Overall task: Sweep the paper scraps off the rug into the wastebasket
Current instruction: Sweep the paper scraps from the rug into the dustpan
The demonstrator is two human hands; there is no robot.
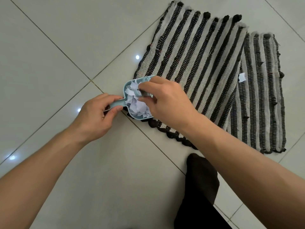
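Left hand gripping pale-blue plastic dustpan heaped with white paper scraps, right hand clasping small brush over striped woven rug.

your left hand sits on the floor tiles left of the dustpan, gripping its handle. the dustpan lies at the rug's near-left corner, with paper scraps in it. your right hand is over its right side, on the small brush (mostly hidden). one scrap lies far right on the rug. your foot is in front of the rug.
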